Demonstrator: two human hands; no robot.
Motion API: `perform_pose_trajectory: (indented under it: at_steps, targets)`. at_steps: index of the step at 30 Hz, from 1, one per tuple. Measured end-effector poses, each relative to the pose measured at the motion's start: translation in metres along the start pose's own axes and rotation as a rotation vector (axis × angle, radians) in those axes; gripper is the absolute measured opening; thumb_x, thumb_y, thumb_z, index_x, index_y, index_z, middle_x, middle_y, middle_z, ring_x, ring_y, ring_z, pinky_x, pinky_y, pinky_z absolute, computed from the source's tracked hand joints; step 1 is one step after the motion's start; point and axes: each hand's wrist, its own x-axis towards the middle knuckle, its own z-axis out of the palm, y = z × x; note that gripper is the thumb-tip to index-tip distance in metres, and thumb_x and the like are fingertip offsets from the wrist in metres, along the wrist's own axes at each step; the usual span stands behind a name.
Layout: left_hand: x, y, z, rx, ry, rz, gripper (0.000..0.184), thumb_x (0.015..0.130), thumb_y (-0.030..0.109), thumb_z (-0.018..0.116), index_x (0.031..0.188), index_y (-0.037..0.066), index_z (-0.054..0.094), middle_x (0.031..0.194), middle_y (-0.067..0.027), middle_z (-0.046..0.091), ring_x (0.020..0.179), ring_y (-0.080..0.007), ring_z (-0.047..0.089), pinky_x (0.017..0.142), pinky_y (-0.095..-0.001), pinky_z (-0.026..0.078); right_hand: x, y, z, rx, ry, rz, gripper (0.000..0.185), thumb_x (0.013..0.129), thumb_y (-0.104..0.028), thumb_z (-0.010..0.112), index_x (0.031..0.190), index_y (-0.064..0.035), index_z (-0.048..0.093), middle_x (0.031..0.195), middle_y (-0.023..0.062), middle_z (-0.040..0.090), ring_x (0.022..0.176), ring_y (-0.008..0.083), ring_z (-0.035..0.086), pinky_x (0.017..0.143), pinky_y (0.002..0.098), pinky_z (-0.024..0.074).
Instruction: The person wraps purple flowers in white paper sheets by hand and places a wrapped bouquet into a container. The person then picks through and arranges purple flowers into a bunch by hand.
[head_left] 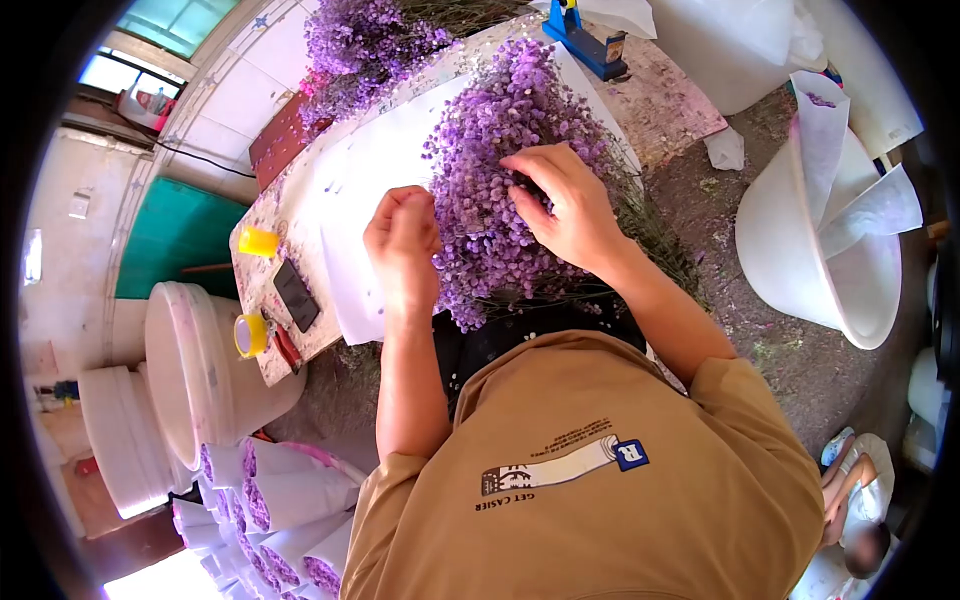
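Observation:
A large bunch of small purple dried flowers [510, 190] lies in front of me on white paper [365, 165], its stems reaching toward the lower right. At the bunch's left edge is my left hand [403, 240], its fingers curled together; whatever they may hold is hidden. My right hand [570, 205] is over the right part of the blooms. Its thumb and fingers are curved and apart, with nothing visible between them.
More purple flowers [365, 50] lie at the table's back, near a blue tape dispenser [590, 45]. A phone [296, 295], yellow tape roll [251, 335] and red-handled pliers [285, 345] sit left. Wrapped bouquets [290, 490] stand lower left; a white tub [810, 240] is right. Another person [855, 490] is lower right.

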Motion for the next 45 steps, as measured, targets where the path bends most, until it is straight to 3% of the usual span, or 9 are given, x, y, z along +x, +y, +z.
perform_pose_trajectory:
  at_steps: [2, 5, 8, 11, 30, 36, 39, 42, 45]
  targets:
    - [0.003, 0.013, -0.008, -0.198, -0.076, -0.129, 0.022, 0.096, 0.021, 0.046, 0.097, 0.002, 0.058, 0.079, -0.0074, 0.054, 0.059, -0.0115, 0.039, 0.049, -0.0238, 0.025, -0.003, 0.000, 0.002, 0.016, -0.028, 0.006, 0.020, 0.084, -0.005, 0.073, 0.103, -0.0037, 0.067, 0.094, 0.0117, 0.067, 0.089, 0.0323, 0.064, 0.076, 0.0412, 0.0530]
    - [0.010, 0.026, -0.006, -0.215, -0.101, -0.188, 0.022, 0.097, 0.022, 0.050, 0.094, 0.002, 0.060, 0.079, -0.0064, 0.055, 0.057, -0.0102, 0.038, 0.049, -0.0240, 0.025, -0.004, -0.003, 0.001, 0.046, -0.078, 0.020, 0.019, 0.085, -0.007, 0.073, 0.102, -0.0034, 0.067, 0.094, 0.0121, 0.067, 0.088, 0.0329, 0.063, 0.076, 0.0415, 0.0522]
    - [0.017, 0.026, 0.001, 0.105, -0.150, -0.172, 0.026, 0.098, 0.024, 0.055, 0.093, 0.001, 0.065, 0.073, -0.0016, 0.053, 0.056, -0.0078, 0.037, 0.049, -0.0242, 0.025, -0.003, -0.004, 0.002, 0.066, -0.095, 0.015, 0.019, 0.085, -0.008, 0.073, 0.102, -0.0034, 0.067, 0.093, 0.0123, 0.068, 0.087, 0.0334, 0.063, 0.076, 0.0421, 0.0515]
    - [0.022, 0.021, 0.005, 0.661, -0.179, 0.018, 0.030, 0.093, 0.023, 0.070, 0.095, -0.007, 0.073, 0.074, -0.0021, 0.066, 0.069, -0.0067, 0.055, 0.062, -0.0242, 0.044, -0.002, -0.004, 0.002, 0.069, -0.092, -0.003, 0.018, 0.084, -0.008, 0.074, 0.101, -0.0033, 0.067, 0.093, 0.0124, 0.068, 0.086, 0.0337, 0.063, 0.076, 0.0426, 0.0512]
    - [0.011, 0.007, 0.006, 0.920, -0.090, 0.135, 0.029, 0.084, 0.021, 0.074, 0.092, -0.007, 0.073, 0.067, -0.0065, 0.065, 0.064, -0.0102, 0.056, 0.062, -0.0289, 0.048, -0.006, -0.007, 0.007, 0.071, -0.097, -0.014, 0.019, 0.082, -0.005, 0.073, 0.100, -0.0033, 0.068, 0.094, 0.0114, 0.067, 0.087, 0.0329, 0.063, 0.078, 0.0425, 0.0506]
    - [0.006, 0.003, -0.004, 0.818, -0.214, 0.014, 0.024, 0.089, 0.017, 0.073, 0.095, -0.006, 0.072, 0.076, 0.0003, 0.063, 0.070, -0.0053, 0.052, 0.063, -0.0236, 0.043, -0.007, -0.008, 0.008, 0.064, -0.082, -0.007, 0.019, 0.081, -0.004, 0.073, 0.100, -0.0043, 0.068, 0.093, 0.0108, 0.067, 0.087, 0.0326, 0.063, 0.077, 0.0420, 0.0503]
    - [0.001, -0.001, -0.010, 0.713, -0.146, 0.203, 0.017, 0.092, 0.012, 0.068, 0.095, -0.004, 0.068, 0.074, -0.0010, 0.061, 0.066, -0.0077, 0.050, 0.059, -0.0265, 0.043, -0.008, -0.009, 0.008, 0.078, -0.095, 0.024, 0.018, 0.081, -0.004, 0.073, 0.099, -0.0046, 0.069, 0.092, 0.0103, 0.068, 0.086, 0.0322, 0.063, 0.076, 0.0420, 0.0502]
    - [-0.005, 0.012, -0.009, 0.029, -0.053, 0.043, 0.008, 0.102, 0.006, 0.051, 0.103, 0.002, 0.058, 0.086, -0.0035, 0.059, 0.061, -0.0067, 0.039, 0.054, -0.0226, 0.032, -0.009, -0.008, 0.010, 0.107, -0.082, 0.034, 0.017, 0.081, -0.003, 0.073, 0.097, -0.0048, 0.069, 0.090, 0.0101, 0.068, 0.084, 0.0321, 0.064, 0.075, 0.0420, 0.0501]
    - [-0.010, 0.021, -0.006, -0.061, -0.078, 0.032, 0.009, 0.101, 0.002, 0.049, 0.106, 0.002, 0.057, 0.094, -0.0066, 0.060, 0.059, -0.0068, 0.039, 0.054, -0.0210, 0.031, -0.009, -0.008, 0.011, 0.114, -0.088, 0.047, 0.016, 0.082, -0.003, 0.073, 0.098, -0.0049, 0.069, 0.090, 0.0102, 0.068, 0.084, 0.0322, 0.064, 0.075, 0.0421, 0.0501]
